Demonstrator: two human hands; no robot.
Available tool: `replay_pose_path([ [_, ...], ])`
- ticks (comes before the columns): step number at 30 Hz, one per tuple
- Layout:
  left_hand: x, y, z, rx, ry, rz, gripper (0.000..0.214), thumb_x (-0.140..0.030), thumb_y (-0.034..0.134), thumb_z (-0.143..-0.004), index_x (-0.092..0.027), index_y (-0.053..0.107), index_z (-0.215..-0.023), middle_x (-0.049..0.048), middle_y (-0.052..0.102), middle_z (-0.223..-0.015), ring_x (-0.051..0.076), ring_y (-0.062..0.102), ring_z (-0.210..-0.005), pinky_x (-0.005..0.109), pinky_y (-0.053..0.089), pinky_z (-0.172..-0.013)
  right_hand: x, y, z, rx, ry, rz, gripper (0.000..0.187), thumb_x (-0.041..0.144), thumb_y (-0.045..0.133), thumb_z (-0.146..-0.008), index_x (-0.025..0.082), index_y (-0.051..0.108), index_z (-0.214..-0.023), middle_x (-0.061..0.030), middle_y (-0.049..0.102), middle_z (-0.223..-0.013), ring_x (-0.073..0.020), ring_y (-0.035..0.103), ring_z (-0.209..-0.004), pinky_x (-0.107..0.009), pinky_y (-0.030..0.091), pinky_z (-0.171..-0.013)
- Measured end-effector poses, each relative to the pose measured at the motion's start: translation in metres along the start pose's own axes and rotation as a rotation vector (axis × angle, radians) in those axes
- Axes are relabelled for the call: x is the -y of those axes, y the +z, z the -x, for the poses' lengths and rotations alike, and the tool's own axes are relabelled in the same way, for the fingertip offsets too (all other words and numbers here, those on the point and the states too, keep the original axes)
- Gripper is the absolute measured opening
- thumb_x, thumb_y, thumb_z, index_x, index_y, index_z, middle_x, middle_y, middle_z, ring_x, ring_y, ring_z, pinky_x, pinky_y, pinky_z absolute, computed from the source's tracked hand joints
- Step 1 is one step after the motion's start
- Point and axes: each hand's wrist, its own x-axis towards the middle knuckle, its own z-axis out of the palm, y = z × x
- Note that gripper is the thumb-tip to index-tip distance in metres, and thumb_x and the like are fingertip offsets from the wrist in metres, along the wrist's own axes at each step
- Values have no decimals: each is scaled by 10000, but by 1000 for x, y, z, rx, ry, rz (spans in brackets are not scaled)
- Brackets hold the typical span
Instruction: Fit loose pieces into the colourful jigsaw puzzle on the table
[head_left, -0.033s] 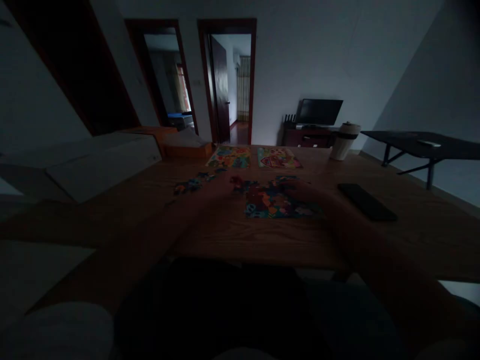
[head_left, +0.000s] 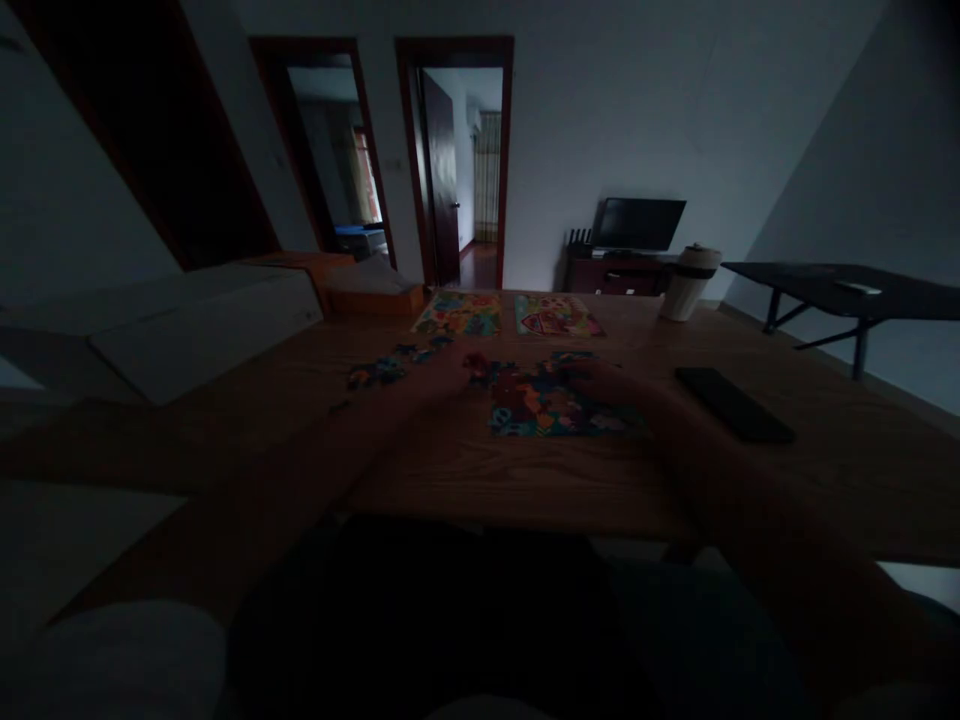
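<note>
While both hands meet at the half-built puzzle [head_left: 559, 405], left hand [head_left: 442, 378] beside loose pieces [head_left: 379, 372], right hand [head_left: 611, 385] on it, neither grip readable; much remains unplaced.

Very dim, underexposed, daylight from far doorways, edges stretched

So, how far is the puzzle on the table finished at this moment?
Two finished puzzles lie at the far side of the table. The puzzle in front is mostly assembled, but its upper left edge looks incomplete. The left hand and right hand rest at that edge; it is too dark to tell whether they hold a piece. Loose pieces remain at the left.
</note>
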Motion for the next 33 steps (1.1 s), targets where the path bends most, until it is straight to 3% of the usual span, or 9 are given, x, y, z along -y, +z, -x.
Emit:
replay_pose_path([
  [3, 1, 12, -1, -41, 20, -37, 344, -105, 519, -855, -144, 696, -1147, 97, 720, -1103, 229, 667, -995, 341, 535, -888, -5, 2, -2, 18, -1, 29, 475, 315, 552, -958, 296, 602, -1429, -31, 598, -1458, -291, 578, -1312, -437, 409, -1152],
  [7, 3, 9, 12, -102, 43, -238, 356, -320, 545, -958, -191, 677, -1263, 103, 675, -1248, 264, 624, -1116, 373, 480, -991, -8, 2, -3, 30, 3, 42, 487, 327, 523, -970, 290, 574, -1453, -32, 575, -1483, -267, 572, -1323, -429, 416, -1145],
  [11, 4, -5, 24, -2, 91, -277, 396, -472, 561, -962, -215, 730, -1212, 79, 700, -1226, 253, 637, -1100, 344, 464, -996, -6, 3, -2, 15, -5, 27, 477, 322, 512, -971, 303, 586, -1442, -24, 570, -1488, -268, 560, -1337, -442, 400, -1160],
  [17, 13, -3, 22, 110, 299, -341, 354, -369, 549, -974, -251, 728, -1256, 43, 667, -1356, 233, 578, -1261, 336, 380, -1106, -5, 3, -2, 20, 20, 61, 499, 314, 514, -966, 242, 579, -1455, -68, 571, -1484, -291, 573, -1320, -441, 409, -1149],
  [27, 11, 0, 21, 84, 296, -442, 378, -294, 498, -976, -231, 708, -1285, 56, 661, -1372, 254, 583, -1254, 372, 386, -1105, -4, 1, -1, 43, 36, 37, 493, 335, 510, -980, 245, 575, -1460, -57, 565, -1492, -282, 560, -1336, -408, 400, -1159],
  [33, 2, 3, 23, 91, 267, -501, 371, -284, 483, -972, -252, 699, -1272, 63, 716, -1228, 251, 642, -1109, 361, 457, -983, -3, 3, -1, 21, 28, 66, 511, 338, 489, -986, 210, 557, -1476, -87, 565, -1489, -280, 563, -1332, -410, 398, -1158],
])
